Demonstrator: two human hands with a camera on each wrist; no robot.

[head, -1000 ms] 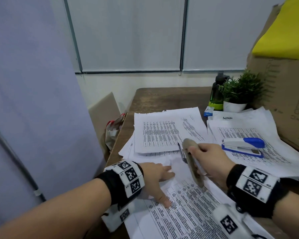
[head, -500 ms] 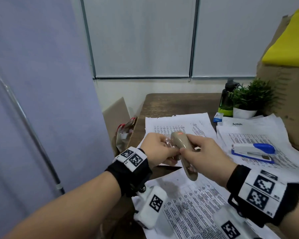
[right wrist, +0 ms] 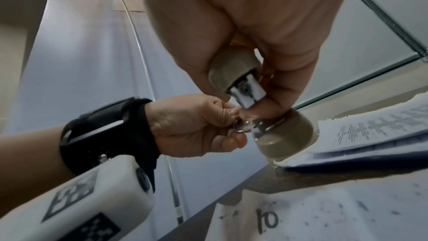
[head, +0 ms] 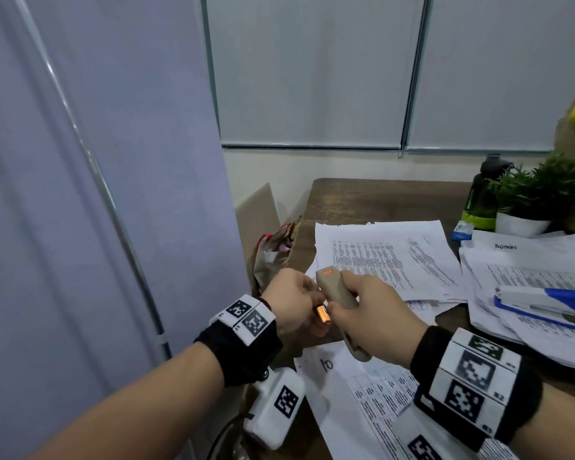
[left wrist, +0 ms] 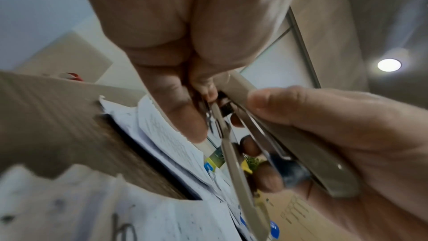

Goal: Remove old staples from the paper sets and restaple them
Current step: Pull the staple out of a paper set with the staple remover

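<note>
While both hands are raised above the near edge of the desk [head: 362, 197], the right hand [head: 375, 313] is wrapped around a beige stapler [head: 334, 287], orange label up, its two arms splayed apart in the left wrist view. Left hand [head: 294, 302] touches the stapler's metal front end, fingertips [left wrist: 185, 127] pinched together on it; what they pinch is too small to tell. Below the stapler lies a printed paper set [head: 372, 400] marked "10". Beyond the stapler, more printed sheets [head: 385, 257] are spread on the desk. Right of the stapler, a blue-and-white stapler [head: 545, 305] rests on another pile marked "ADMIN". Farther from the stapler stand a potted plant [head: 541, 197] and a dark bottle [head: 483, 194].
</note>
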